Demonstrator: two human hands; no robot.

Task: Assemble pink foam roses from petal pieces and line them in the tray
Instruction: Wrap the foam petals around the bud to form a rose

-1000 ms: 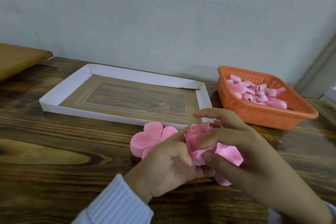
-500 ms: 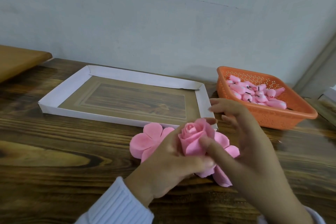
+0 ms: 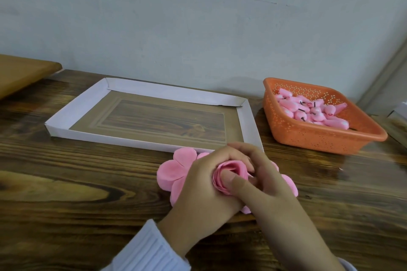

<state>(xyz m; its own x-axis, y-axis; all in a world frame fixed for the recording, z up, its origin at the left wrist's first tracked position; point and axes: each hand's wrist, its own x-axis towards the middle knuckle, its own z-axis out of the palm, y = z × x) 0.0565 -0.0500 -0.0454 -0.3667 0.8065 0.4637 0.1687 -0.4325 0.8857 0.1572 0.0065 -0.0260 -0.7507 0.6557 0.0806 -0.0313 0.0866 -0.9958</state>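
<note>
A half-made pink foam rose (image 3: 231, 170) sits between both hands at the table's front middle. My left hand (image 3: 202, 185) curls its fingers around the rose from the left and over the top. My right hand (image 3: 266, 180) wraps it from the right, thumb pressed on the petals. Flat pink flower-shaped petal pieces (image 3: 176, 171) lie on the table under and to the left of the hands. The white-rimmed cardboard tray (image 3: 72, 114) lies just behind, with no roses in it.
An orange perforated basket (image 3: 312, 138) at the right holds several pink foam buds with dark stems. A brown board (image 3: 22, 72) sits at the far left edge. A pale wall runs behind the wooden table (image 3: 66, 182).
Both hands have closed tightly around the rose and lowered it onto the petal pieces. The right hand, spread open half a second ago, now wraps the flower.
</note>
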